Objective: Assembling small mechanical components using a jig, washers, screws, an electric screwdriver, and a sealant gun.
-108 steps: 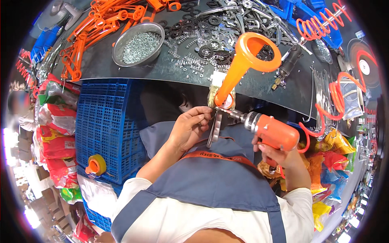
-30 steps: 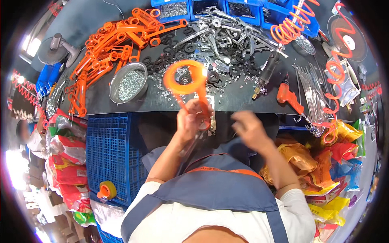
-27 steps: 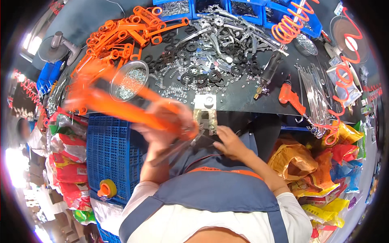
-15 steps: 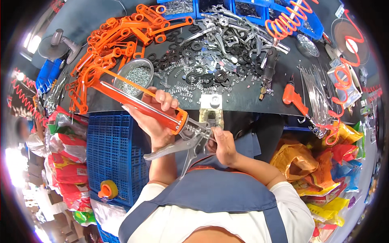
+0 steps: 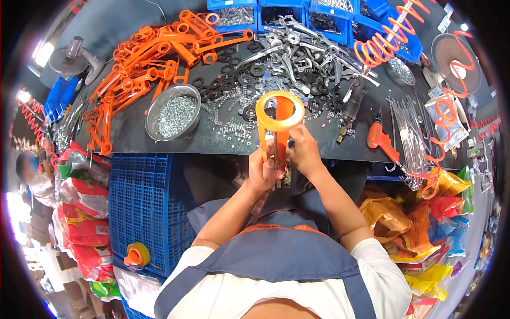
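Our hands [image 5: 284,162] cover the lower end of the orange tube [image 5: 279,125], so we cannot tell what the fingers grip there. The blue bins [image 5: 297,10] are cut off by the top edge. The screws in the bowl [image 5: 172,111] are too small to tell apart.

Orange plastic caulking-gun frame [image 5: 278,125], upright at dark bench [image 5: 133,135] front edge; left hand [image 5: 262,173] and right hand [image 5: 304,151] gripping its base.

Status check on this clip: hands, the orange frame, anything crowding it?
Left hand and right hand both grip the orange frame, upright at the table edge. Loose washers lie just behind.
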Available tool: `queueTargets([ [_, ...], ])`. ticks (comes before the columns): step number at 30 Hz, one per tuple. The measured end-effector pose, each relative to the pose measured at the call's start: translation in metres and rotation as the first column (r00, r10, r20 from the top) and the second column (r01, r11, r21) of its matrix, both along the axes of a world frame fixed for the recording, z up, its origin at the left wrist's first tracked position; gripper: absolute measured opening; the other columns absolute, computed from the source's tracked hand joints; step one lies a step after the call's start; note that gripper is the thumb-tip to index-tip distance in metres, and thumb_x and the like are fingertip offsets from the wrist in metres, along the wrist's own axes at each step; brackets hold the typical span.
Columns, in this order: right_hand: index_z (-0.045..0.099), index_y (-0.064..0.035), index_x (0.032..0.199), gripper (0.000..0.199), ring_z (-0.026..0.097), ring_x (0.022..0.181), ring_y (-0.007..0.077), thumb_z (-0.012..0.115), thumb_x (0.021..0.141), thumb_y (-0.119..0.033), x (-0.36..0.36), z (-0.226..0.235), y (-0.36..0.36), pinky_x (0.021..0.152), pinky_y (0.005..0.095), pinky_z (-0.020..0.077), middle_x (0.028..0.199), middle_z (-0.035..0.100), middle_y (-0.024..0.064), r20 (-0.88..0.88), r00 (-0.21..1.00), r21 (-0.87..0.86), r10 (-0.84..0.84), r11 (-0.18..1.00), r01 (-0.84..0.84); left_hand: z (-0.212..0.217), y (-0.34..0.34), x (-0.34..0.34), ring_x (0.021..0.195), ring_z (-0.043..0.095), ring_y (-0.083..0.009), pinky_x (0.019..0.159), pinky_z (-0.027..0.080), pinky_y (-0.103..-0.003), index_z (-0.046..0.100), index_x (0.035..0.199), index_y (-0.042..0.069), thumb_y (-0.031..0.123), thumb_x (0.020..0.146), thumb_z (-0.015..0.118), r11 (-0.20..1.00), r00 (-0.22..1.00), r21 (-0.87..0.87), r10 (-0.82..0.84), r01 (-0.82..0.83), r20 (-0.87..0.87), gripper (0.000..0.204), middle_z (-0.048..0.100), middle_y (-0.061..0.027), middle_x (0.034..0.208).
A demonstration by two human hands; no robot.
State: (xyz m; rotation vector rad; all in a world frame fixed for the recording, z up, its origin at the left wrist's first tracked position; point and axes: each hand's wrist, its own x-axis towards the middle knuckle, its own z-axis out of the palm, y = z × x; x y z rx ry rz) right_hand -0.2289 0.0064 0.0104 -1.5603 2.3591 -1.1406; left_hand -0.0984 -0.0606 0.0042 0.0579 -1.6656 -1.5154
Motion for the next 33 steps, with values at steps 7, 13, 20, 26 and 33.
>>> queueTargets([
  [7, 0.063, -0.0045, 0.097, 0.035, 0.06, 0.086, 0.0345, 0.075, 0.065, -0.011, -0.003, -0.012, -0.007, 0.075, 0.0409, 0.0493, 0.096, 0.058, 0.0145, -0.071, 0.996, 0.073, 0.059, 0.996, -0.054, 0.0, 0.0, 0.003, 0.067, 0.058, -0.0155, 0.056, 0.047, -0.026, 0.047, 0.105, -0.008, 0.064, 0.089, 0.036, 0.996, 0.996, 0.065, -0.069, 0.065, 0.057, 0.074, 0.059, -0.0125, 0.084],
  [13, 0.067, -0.0007, 0.097, 0.022, 0.062, 0.069, 0.0146, 0.07, 0.076, -0.006, -0.008, 0.032, 0.003, 0.059, 0.029, 0.0513, 0.096, 0.061, 0.0096, 0.422, 0.906, -0.303, 0.012, 0.944, 0.128, 0.007, 0.001, 0.002, 0.06, 0.056, -0.0128, 0.052, 0.044, -0.024, 0.048, 0.104, -0.007, 0.062, 0.089, 0.037, 0.998, 0.999, 0.063, -0.031, 0.029, 0.042, 0.071, 0.059, -0.0104, 0.08],
  [20, 0.066, 0.0041, 0.089, 0.024, 0.062, 0.078, 0.0292, 0.072, 0.066, 0.003, 0.019, 0.127, 0.003, 0.065, 0.0348, 0.0502, 0.095, 0.063, 0.0152, -0.44, 0.868, -0.575, 0.229, 0.67, -0.469, 0.005, -0.001, 0.003, 0.061, 0.06, -0.0127, 0.058, 0.048, -0.025, 0.053, 0.103, -0.005, 0.055, 0.093, 0.035, 0.996, 0.995, -0.044, 0.077, -0.074, 0.068, 0.064, 0.062, -0.008, 0.076],
  [26, 0.067, 0.0001, 0.089, 0.017, 0.06, 0.074, 0.0279, 0.07, 0.072, -0.005, 0.003, 0.137, 0.013, 0.066, 0.0344, 0.0498, 0.094, 0.064, 0.012, -0.511, 0.794, -0.502, 0.331, 0.634, -0.588, 0.011, 0.005, 0.0, 0.056, 0.058, -0.0097, 0.052, 0.047, -0.022, 0.053, 0.097, -0.004, -0.002, 0.089, 0.05, 0.983, 0.987, -0.113, 0.151, -0.145, 0.045, 0.009, 0.063, -0.0081, 0.075],
  [33, 0.059, 0.0056, 0.104, 0.032, 0.061, 0.073, 0.0217, 0.066, 0.082, -0.017, -0.18, 0.006, 0.04, 0.071, 0.033, 0.0482, 0.085, 0.062, 0.0107, 0.091, 0.886, 0.056, -0.454, 0.891, 0.451, 0.007, 0.001, -0.014, 0.062, 0.059, -0.0093, 0.055, 0.048, -0.022, 0.056, 0.095, -0.002, 0.004, 0.092, 0.047, 0.989, 0.991, 0.072, 0.13, -0.133, 0.045, 0.012, 0.063, -0.0082, 0.078],
])
